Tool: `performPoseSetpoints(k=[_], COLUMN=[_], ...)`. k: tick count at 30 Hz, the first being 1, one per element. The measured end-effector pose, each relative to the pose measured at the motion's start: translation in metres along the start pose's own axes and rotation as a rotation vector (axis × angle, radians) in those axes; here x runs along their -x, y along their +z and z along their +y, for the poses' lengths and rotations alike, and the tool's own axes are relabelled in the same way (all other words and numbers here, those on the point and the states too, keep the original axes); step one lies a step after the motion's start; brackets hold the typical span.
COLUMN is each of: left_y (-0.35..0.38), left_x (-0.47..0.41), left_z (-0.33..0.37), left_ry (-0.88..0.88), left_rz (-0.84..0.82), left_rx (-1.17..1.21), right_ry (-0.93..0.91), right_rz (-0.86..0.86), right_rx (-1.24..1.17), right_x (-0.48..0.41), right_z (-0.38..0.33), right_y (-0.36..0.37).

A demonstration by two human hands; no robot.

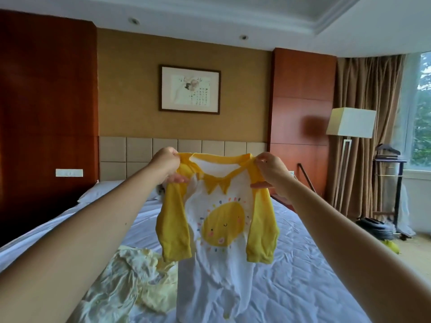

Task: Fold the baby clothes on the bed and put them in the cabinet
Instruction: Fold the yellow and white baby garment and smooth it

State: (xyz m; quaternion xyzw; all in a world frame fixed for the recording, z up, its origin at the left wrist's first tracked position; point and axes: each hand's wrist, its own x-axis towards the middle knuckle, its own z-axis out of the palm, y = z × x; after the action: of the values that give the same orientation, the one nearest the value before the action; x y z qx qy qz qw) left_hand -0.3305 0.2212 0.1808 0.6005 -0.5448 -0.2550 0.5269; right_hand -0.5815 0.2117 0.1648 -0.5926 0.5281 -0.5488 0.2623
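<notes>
A white baby romper (219,231) with yellow sleeves and a smiling sun print hangs in the air over the bed (303,276). My left hand (166,165) pinches its left shoulder and my right hand (271,170) pinches its right shoulder, arms stretched forward. The romper's legs reach down to the white sheet. A pile of pale yellow baby clothes (137,280) lies crumpled on the bed, below my left forearm. No cabinet is clearly in view.
Pillows (105,190) lie at the padded headboard (140,155). A floor lamp (349,127) and a dark valet stand (394,183) are right of the bed by the curtains, with dark items on the floor (377,227). Wood wall panels (46,101) flank the bed.
</notes>
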Motion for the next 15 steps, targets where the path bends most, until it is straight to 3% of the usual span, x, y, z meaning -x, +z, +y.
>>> performPoseSetpoints(k=[6, 9, 15], left_y=[-0.008, -0.016, -0.033], left_x=[0.023, 0.038, 0.081], left_z=[-0.014, -0.007, 0.006], left_ry=[0.47, 0.622, 0.774], left_rz=[0.35, 0.466, 0.542], left_rx=[-0.481, -0.513, -0.584], right_ry=[-0.408, -0.577, -0.722], right_rz=[0.196, 0.29, 0.398], right_rx=[0.327, 0.482, 0.588], right_x=[0.032, 0.052, 0.086], right_z=[0.003, -0.007, -0.026], right_y=[-0.011, -0.019, -0.038])
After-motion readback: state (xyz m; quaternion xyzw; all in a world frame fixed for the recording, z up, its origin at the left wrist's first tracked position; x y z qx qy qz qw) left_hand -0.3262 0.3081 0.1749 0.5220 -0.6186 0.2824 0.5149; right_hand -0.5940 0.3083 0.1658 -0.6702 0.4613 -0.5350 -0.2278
